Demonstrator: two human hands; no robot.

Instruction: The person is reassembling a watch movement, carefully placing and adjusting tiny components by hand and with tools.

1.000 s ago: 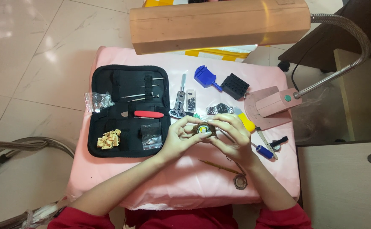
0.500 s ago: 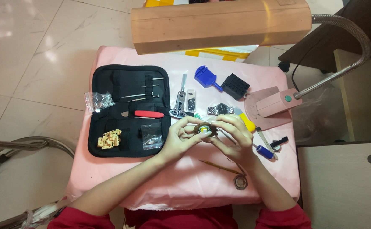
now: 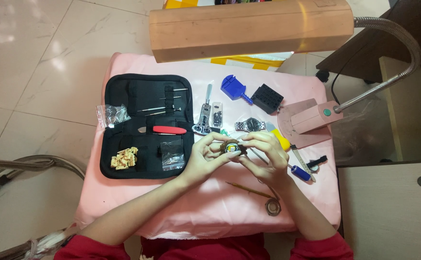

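Overhead, a long copper-coloured lamp (image 3: 251, 28) hangs across the far side of a pink-covered table (image 3: 210, 212), its bent metal neck running down to a pink base (image 3: 314, 117) at the right. Left of the middle lies an open black tool case (image 3: 145, 126), with a red-handled tool (image 3: 168, 130) in it, a heap of small tan pieces (image 3: 124, 158) at its near left corner and a small clear bag (image 3: 172, 155) beside that. Another clear bag (image 3: 112, 114) sits at the case's left edge. Far of the hands lie a blue tool (image 3: 233, 88), a black block (image 3: 267, 98) and a steel wristwatch (image 3: 251, 125).

Both hands meet near the middle of the table. The left hand (image 3: 205, 156) is curled, fingers pinched around a small round watch case (image 3: 230, 147), holding it just above the cloth. The right hand (image 3: 267, 153) is also curled, its fingertips closed on the same watch case from the right. Near the right wrist lie a thin stick (image 3: 249, 189) and a metal ring (image 3: 272, 207).
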